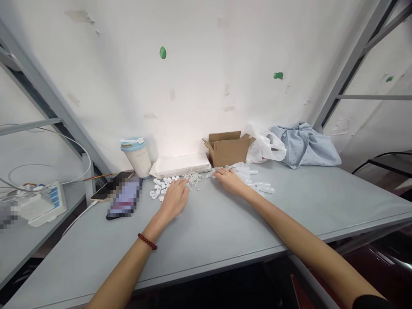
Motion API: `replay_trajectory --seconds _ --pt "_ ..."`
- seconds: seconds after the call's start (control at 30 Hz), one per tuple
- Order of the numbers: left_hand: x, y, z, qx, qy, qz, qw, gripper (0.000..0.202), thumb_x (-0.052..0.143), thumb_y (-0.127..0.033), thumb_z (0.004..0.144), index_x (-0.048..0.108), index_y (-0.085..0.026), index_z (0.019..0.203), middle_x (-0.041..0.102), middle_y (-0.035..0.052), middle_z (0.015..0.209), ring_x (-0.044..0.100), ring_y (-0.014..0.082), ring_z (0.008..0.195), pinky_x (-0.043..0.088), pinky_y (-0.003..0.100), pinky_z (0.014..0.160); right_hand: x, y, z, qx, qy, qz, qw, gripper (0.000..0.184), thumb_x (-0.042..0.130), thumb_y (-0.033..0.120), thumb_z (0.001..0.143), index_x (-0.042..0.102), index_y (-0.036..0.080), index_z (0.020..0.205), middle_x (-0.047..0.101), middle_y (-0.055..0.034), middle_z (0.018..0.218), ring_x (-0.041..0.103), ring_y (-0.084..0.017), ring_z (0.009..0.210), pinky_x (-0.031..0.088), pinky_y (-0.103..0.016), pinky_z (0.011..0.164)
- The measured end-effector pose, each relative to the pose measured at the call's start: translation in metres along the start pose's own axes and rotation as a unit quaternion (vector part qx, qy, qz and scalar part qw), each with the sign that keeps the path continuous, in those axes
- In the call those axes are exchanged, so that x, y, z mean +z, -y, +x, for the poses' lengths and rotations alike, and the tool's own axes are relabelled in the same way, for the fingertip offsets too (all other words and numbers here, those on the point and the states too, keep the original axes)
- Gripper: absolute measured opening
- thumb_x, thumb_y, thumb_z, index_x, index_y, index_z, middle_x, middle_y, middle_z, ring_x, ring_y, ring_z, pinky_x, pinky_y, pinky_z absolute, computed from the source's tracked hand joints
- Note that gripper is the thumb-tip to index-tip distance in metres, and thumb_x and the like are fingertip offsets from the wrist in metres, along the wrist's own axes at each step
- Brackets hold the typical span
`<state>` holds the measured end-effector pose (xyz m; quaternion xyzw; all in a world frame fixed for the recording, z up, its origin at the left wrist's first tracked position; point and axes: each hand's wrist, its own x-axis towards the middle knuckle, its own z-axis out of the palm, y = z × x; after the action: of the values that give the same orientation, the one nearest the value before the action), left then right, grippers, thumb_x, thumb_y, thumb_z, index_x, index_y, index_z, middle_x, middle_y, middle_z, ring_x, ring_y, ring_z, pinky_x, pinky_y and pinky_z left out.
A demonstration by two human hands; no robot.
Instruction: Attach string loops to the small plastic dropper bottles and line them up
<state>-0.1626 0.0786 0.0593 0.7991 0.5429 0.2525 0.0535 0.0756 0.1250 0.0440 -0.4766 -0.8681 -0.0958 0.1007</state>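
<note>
My left hand lies on the grey table, fingers curled down beside a scatter of small white caps; a red bead bracelet sits on that wrist. Between the hands is a small heap of thin white strings or tubes. My right hand reaches toward several small clear plastic bottles, its fingertips touching one of the clear pieces at the left end of the pile. Whether either hand grips anything is hidden by the fingers.
A brown cardboard box stands open at the back, with a flat white tray and a lidded cup to its left. Phones lie left. A white plastic bag and blue cloth lie back right. A power strip sits far left.
</note>
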Motion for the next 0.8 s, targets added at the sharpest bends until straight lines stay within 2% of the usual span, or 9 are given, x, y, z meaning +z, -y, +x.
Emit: replay_trajectory --seconds 0.17,0.3,0.37,0.6,0.73,0.8 --pt "-0.004 -0.005 -0.001 -0.013 -0.036 -0.083 0.996 0.042 0.033 -0.017 0.080 0.056 -0.015 0.115 0.059 0.0079 0.121 0.050 0.0227 0.114 0.040 0.039 0.095 0.001 0.004 0.001 -0.006 0.012 -0.034 0.999 0.046 0.036 -0.010 0.076 0.058 0.012 0.109 0.054 -0.0148 0.113 0.047 -0.025 0.104 0.032 -0.043 0.092" --pt "-0.010 -0.011 -0.003 -0.042 -0.050 -0.146 0.987 0.030 0.043 -0.024 0.078 0.064 -0.018 0.099 0.066 0.0066 0.108 0.059 0.0223 0.098 0.048 0.035 0.080 0.004 0.005 0.001 -0.026 0.022 -0.042 0.999 0.044 0.035 -0.014 0.071 0.060 0.009 0.099 0.054 -0.0148 0.109 0.044 -0.024 0.101 0.035 -0.038 0.087" --pt "-0.011 -0.011 -0.004 -0.047 -0.055 -0.170 0.983 0.025 0.048 -0.029 0.077 0.065 -0.018 0.090 0.069 0.0062 0.100 0.062 0.0215 0.088 0.048 0.035 0.078 0.005 0.003 0.002 -0.035 0.023 -0.035 0.998 0.044 0.035 -0.015 0.070 0.059 0.008 0.098 0.055 -0.0141 0.107 0.044 -0.023 0.099 0.037 -0.035 0.084" --pt "-0.008 -0.009 -0.004 -0.047 -0.041 -0.202 0.977 0.018 0.055 -0.035 0.074 0.062 -0.018 0.074 0.068 0.0039 0.079 0.062 0.0200 0.076 0.047 0.035 0.076 0.004 0.002 0.002 -0.031 0.022 -0.038 0.999 0.030 0.037 -0.006 0.081 0.060 0.008 0.092 0.059 -0.0152 0.095 0.048 -0.024 0.094 0.039 -0.034 0.079" --pt "-0.006 -0.009 -0.006 -0.029 -0.058 -0.232 0.971 0.017 0.054 -0.034 0.076 0.062 -0.019 0.077 0.066 0.0054 0.093 0.060 0.0207 0.090 0.048 0.033 0.077 -0.001 0.008 0.000 -0.024 0.004 -0.025 0.999 0.026 0.041 -0.003 0.081 0.060 0.008 0.094 0.059 -0.0153 0.097 0.050 -0.024 0.096 0.041 -0.034 0.081" --pt "-0.006 -0.010 -0.007 -0.014 -0.078 -0.243 0.967 0.017 0.054 -0.034 0.076 0.063 -0.020 0.078 0.064 0.0058 0.099 0.057 0.0210 0.096 0.048 0.032 0.076 -0.005 0.015 -0.004 -0.022 -0.033 0.037 0.999 0.023 0.047 0.003 0.082 0.060 0.009 0.100 0.060 -0.0137 0.098 0.050 -0.024 0.097 0.042 -0.034 0.082"
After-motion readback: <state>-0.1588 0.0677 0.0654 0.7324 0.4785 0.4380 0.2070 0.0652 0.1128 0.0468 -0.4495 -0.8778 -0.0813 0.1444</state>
